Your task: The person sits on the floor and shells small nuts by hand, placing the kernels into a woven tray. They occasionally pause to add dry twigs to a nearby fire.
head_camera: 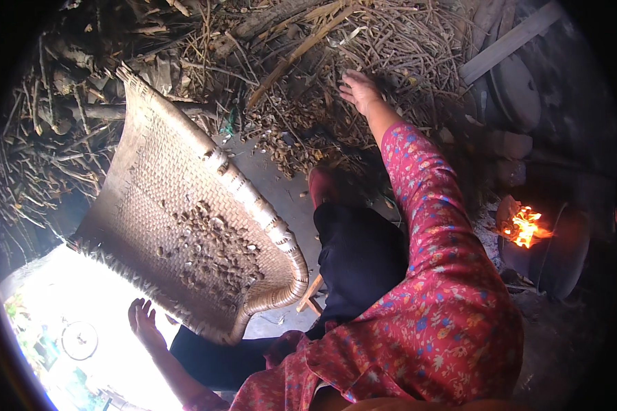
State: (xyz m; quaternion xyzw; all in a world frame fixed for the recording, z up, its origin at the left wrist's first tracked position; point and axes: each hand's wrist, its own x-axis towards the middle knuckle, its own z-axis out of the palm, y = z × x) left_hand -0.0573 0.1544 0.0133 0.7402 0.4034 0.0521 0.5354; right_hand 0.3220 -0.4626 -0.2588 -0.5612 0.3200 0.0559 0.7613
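A woven winnowing basket [149, 180] lies tilted before me, its near end by my left thigh. Small brown nuts or shell pieces [216, 251] are gathered in its lower half. My left hand [146, 323] is beside the basket's bright left edge, fingers apart; whether it touches that edge I cannot tell. Stretched far forward, my right hand [361, 92] is over or beside the twig pile [396, 56], fingers spread and holding nothing visible.
Husks and shells [293, 138] litter the floor beyond my shoe [321, 186]. At right, flames [527, 226] burn at the mouth of a dark stove [560, 257]. A plank [511, 43] leans near a round lid [516, 92]. More branches [46, 154] are stacked at left.
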